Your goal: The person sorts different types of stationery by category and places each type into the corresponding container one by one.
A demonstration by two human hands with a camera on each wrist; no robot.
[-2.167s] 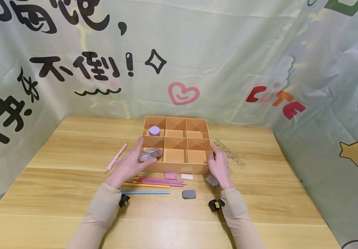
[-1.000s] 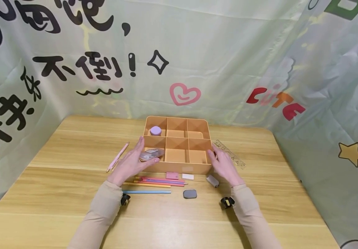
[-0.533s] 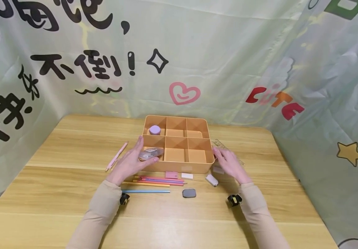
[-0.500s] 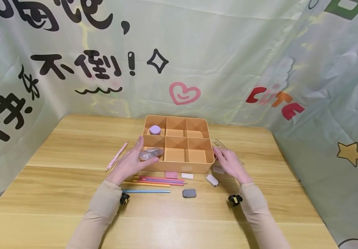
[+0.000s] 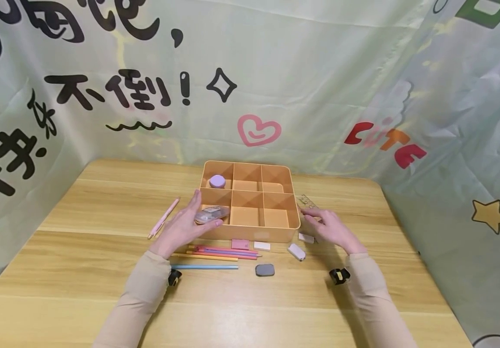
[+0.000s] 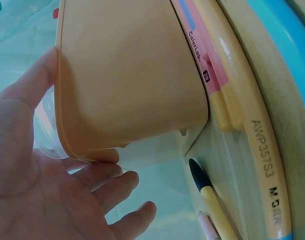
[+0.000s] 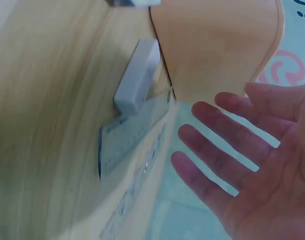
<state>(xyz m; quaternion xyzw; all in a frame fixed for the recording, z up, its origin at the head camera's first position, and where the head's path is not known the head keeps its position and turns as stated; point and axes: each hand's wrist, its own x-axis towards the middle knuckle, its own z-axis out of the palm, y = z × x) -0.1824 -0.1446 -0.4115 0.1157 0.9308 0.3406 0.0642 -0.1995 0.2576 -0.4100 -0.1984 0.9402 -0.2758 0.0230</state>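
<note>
A tan six-compartment organizer [image 5: 250, 234] stands on the wooden table. My left hand [image 5: 180, 227] rests round its front left corner, thumb along the front rim, fingers lightly bent by the left wall. In the left wrist view, several fingertips lie apart from the wall. A clear plastic-cased item [image 5: 212, 214], possibly correction tape, sits in the front left compartment beside that thumb. Behind it, the back left compartment holds a purple-topped round item [image 5: 217, 181]. My right hand [image 5: 332, 229] hovers off the organizer's right side, fingers spread and holding nothing, near a white block [image 7: 137, 75].
Several pencils [image 5: 225, 253], a blue one [image 5: 204, 267], a pink block [image 5: 239, 244], a small white block [image 5: 262, 246], a grey rounded block [image 5: 264, 269] and a whitish block [image 5: 296, 251] lie in front. Clear rulers [image 7: 130, 140] lie right; a pink pen [image 5: 164, 217], left.
My right hand has moved rightward, away from the organizer's right wall, uncovering the white block beside it. My left hand has stayed at its corner.
</note>
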